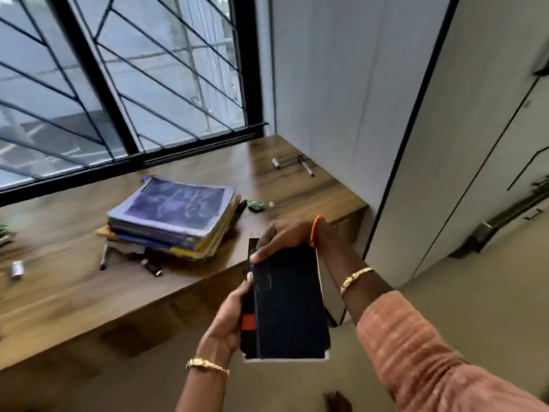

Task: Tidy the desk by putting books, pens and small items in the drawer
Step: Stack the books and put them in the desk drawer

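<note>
Brown wooden desk (pixel 178 292) by window: I log dark hardcover book (pixel 289 304), long axis away from me, clamped between left hand (pixel 228 319) below and right hand (pixel 282 236) atop.

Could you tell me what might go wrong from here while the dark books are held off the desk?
The dark books are gripped only at their edges by the left hand and right hand, past the desk edge, so one could slip and fall. The uneven book stack rests on pens and may shift when lifted.
</note>
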